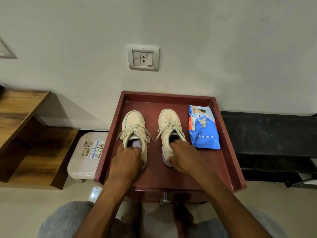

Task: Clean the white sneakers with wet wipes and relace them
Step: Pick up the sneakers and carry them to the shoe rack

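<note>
Both heels are gripped now: the left sneaker [134, 124] is clamped at its collar by the left hand [126, 157], the right sneaker [169, 122] by the right hand [183, 155]. The 2 are stood mid-tabletop [154, 107], toes toward the far edge, uppers yellowed, laces splayed. The wipes pack [203, 127] is laid along the right edge.

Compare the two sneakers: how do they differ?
The left sneaker shows something lilac inside; the right sneaker looks dark inside. The right sneaker sits beside the wipes pack; the left sneaker is nearer the tray's left wall. Both are laced and gripped at the heel, by the left hand and right hand.
</note>
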A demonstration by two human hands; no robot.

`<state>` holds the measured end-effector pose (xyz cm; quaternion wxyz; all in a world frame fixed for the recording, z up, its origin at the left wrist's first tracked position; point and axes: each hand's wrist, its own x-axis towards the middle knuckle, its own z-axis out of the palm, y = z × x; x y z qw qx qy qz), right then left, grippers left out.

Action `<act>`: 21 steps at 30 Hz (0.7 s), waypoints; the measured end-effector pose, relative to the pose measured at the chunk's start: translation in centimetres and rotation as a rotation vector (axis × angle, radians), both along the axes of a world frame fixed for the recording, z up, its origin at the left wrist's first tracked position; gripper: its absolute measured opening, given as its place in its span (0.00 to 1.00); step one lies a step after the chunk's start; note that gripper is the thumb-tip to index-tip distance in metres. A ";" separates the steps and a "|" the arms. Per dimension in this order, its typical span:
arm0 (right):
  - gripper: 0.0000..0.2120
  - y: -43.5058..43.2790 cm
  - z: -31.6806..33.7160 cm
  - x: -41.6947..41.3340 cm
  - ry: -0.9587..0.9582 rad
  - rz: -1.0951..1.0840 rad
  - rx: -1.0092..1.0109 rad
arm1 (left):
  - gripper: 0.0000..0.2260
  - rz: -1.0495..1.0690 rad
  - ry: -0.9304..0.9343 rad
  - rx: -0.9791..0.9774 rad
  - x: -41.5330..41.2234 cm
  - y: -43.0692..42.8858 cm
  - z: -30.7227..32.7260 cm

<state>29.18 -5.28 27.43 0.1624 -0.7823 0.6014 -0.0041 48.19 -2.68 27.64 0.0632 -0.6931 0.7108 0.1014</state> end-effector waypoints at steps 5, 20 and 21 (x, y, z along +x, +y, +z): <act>0.20 0.0 -0.3 0.4 -0.010 -0.034 -0.017 | 0.13 0.022 0.084 -0.050 -0.5 0.7 0.6; 0.25 10.8 3.7 2.3 -0.141 -0.012 -0.270 | 0.11 0.026 0.278 -0.208 -2.1 9.8 5.2; 0.25 11.9 4.0 2.5 -0.142 -0.021 -0.288 | 0.10 0.028 0.289 -0.211 -2.1 10.7 5.5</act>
